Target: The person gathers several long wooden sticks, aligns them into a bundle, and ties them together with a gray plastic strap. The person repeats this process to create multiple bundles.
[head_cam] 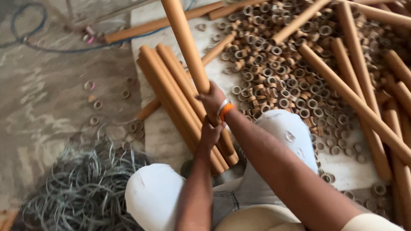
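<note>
Floor [47,98]: grey, mottled concrete, showing at nine o'clock.
Sheet [342,171]: pale, lying over the floor from twelve to four o'clock.
Cable [25,30]: blue, looping at eleven o'clock.
Wire [85,188]: grey tangle, sitting at seven o'clock.
Rings [278,72]: brown heap, spreading over the sheet at one o'clock; a few strays lying on the floor at nine.
Long tubes [355,102]: brown, lying across the heap at two to three o'clock.
Light: soft and even, casting no hard shadows.
</note>
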